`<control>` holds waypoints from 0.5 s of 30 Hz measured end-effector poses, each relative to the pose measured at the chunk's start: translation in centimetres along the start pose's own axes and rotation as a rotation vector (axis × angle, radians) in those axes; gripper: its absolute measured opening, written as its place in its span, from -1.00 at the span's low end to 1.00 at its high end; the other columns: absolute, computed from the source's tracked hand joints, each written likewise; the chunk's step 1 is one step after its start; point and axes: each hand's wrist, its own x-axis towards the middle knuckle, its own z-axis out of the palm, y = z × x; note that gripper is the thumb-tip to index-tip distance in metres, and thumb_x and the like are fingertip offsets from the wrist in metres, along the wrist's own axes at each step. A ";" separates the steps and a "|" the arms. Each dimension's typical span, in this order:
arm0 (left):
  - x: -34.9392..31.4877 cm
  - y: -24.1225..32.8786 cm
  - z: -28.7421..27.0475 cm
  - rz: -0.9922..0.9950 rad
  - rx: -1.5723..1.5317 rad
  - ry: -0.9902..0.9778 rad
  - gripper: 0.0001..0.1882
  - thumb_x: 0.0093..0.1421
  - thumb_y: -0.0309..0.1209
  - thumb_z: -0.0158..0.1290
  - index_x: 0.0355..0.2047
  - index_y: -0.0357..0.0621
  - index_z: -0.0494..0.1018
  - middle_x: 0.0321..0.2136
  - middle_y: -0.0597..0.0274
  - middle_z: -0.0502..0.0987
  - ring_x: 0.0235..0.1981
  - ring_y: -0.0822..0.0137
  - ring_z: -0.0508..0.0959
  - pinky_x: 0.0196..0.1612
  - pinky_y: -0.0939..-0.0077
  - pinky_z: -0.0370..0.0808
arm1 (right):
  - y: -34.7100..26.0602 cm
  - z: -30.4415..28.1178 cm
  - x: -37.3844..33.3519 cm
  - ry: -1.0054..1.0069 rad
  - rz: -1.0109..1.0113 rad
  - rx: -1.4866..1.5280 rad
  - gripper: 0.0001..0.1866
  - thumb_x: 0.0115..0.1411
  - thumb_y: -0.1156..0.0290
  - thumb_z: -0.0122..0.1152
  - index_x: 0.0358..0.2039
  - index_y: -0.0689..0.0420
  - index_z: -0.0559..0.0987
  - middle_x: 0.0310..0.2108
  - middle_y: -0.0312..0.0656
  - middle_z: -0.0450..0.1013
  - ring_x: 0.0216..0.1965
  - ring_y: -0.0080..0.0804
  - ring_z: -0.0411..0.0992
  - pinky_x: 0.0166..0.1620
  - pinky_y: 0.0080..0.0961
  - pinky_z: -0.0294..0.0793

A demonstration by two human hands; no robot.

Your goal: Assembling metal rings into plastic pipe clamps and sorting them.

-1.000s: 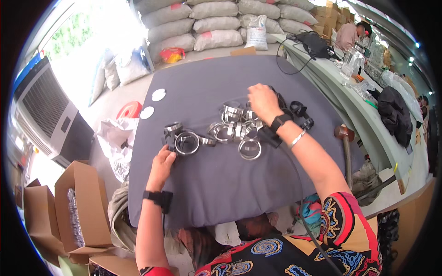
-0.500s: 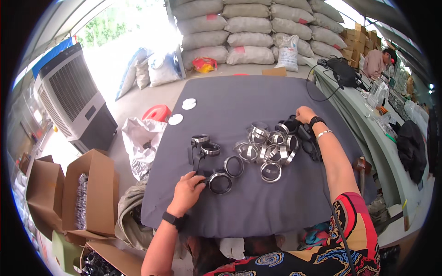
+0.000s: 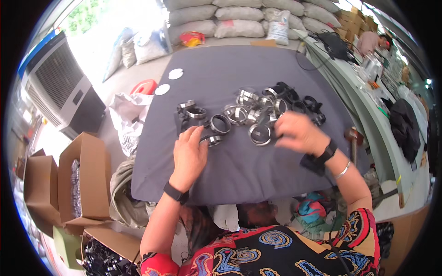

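Note:
My left hand (image 3: 189, 154) is closed at the near end of a small group of black parts with silver rings, its thumb and fingers on one ringed part (image 3: 212, 140) that is tilted up. Beside it stands another silver ring with a dark inside (image 3: 220, 123), and further back lie two more ringed parts (image 3: 196, 112). My right hand (image 3: 299, 132), smeared by motion, hovers at the near right of a heap of silver rings (image 3: 248, 99). Its fingertips come close to a ring (image 3: 260, 135) at the heap's near edge; whether they hold anything is unclear. Black clamp-like parts (image 3: 313, 103) lie beyond this hand.
Two white discs (image 3: 176, 73) lie at the table's (image 3: 221, 69) far left. A hammer (image 3: 353, 138) is at the right edge. Cardboard boxes (image 3: 94, 179) and a white sack (image 3: 126, 119) stand left; a long bench (image 3: 359, 92) runs along the right, with a person beyond.
My right hand has left the black parts at the far right and moved nearer, toward the rings. The ringed part at my left hand has tilted up. The whole view has shifted.

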 end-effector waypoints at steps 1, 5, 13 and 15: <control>-0.2 1.2 0.0 0.068 -0.174 -0.028 -0.53 0.13 -0.38 0.08 0.05 -0.25 0.34 0.01 -0.08 0.39 0.02 -0.05 0.39 0.01 0.17 0.36 | -1.6 1.5 -0.4 -0.073 -0.084 0.077 -0.75 -0.07 0.35 0.36 -0.44 0.12 0.47 -0.35 -0.19 0.41 -0.28 -0.16 0.41 -0.22 -0.33 0.43; -1.9 4.0 -0.8 0.115 -0.696 -0.462 -0.57 0.32 -0.22 -0.11 0.04 -0.32 0.33 -0.09 0.05 0.47 0.01 0.18 0.43 0.02 0.43 0.32 | -7.3 4.5 -1.2 -0.211 -0.232 0.346 -0.78 -0.03 0.38 0.34 -0.42 0.16 0.48 -0.31 -0.19 0.42 -0.28 -0.19 0.42 -0.25 -0.35 0.45; -9.4 3.7 -3.3 -0.655 -1.427 -0.495 -0.82 0.21 -0.36 0.09 -0.35 -0.21 0.38 -0.52 0.30 0.47 -0.52 0.44 0.51 -0.39 0.54 0.46 | -3.7 4.0 -3.9 0.240 0.246 0.218 -0.79 0.04 0.48 0.27 -0.28 0.23 0.54 -0.29 -0.19 0.47 -0.28 -0.34 0.46 -0.21 -0.48 0.48; -11.1 3.5 -3.1 -0.667 -1.329 -0.383 -0.83 0.18 -0.40 0.12 -0.38 -0.19 0.36 -0.52 0.31 0.47 -0.53 0.44 0.52 -0.39 0.55 0.46 | -0.1 3.2 -5.3 0.326 0.543 0.107 -0.77 0.03 0.51 0.24 -0.25 0.24 0.54 -0.33 -0.21 0.46 -0.33 -0.43 0.46 -0.25 -0.52 0.47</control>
